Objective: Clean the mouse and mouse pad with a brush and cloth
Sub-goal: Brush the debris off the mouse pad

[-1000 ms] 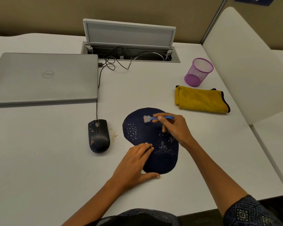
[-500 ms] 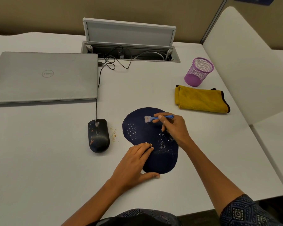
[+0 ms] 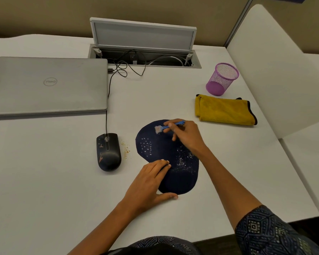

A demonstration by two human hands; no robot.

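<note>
Right hand grip: our right hand (image 3: 187,137) was closed around the small blue plastic brush (image 3: 168,126), fingers pinching the handle, pale bristles projecting to the left of the grip and resting on the pad.
Left hand grip: our left hand (image 3: 147,184) held nothing; it lay flat and open, fingertips pressing the pad's edge nearest us, below and left of the brush grip.
Mouse pad: the dark navy rounded fabric mouse pad (image 3: 180,173) lay directly under the brush grip, with pale specks scattered below it.
Mouse: the black wired computer mouse (image 3: 108,152) sat well to the left of the grip, untouched, with tan crumbs (image 3: 126,150) on the white desk (image 3: 44,181) just beside it.
Cloth: the folded yellow microfibre cloth (image 3: 225,110) lay above and to the right of the grip, apart from it.
Risk, scatter: we judged that brisk strokes could flick the specks onto the desk or toward the mouse.
Risk, slip: if our left hand eased off, the pad might slide or buckle under the bristles.
Risk, grip: so short a handle could twist in the pinch.
Container, cup: the purple wire-mesh pen cup (image 3: 221,79) beyond the cloth looked empty.
Container, cable well: the open grey desk cable box (image 3: 144,43) held plugs and cables.
</note>
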